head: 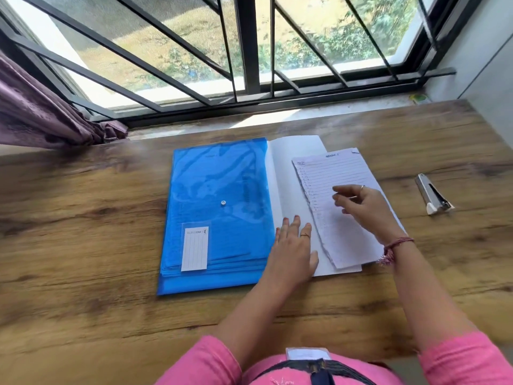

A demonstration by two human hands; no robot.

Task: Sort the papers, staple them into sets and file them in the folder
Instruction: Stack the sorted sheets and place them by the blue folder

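1. The left hand (294,247) lies flat, its fingers (288,225) straight and slightly spread, pressing on a plain white sheet (288,173) just right of the blue folder (216,212).
2. The right hand (363,208) hovers over the lined papers (333,173); its fingers (340,195) are loosely curled. Motion blur keeps me from telling whether they pinch a page.
3. The lined papers sit under and beyond the right fingers, overlapping the white sheet, with a ragged left edge between the two hands.
4. The folder lies closed on the tabletop (83,218), left of the left fingers, its snap button (223,202) and label (195,248) facing up.
5. A stapler (433,194) rests well to the right of the right fingers.
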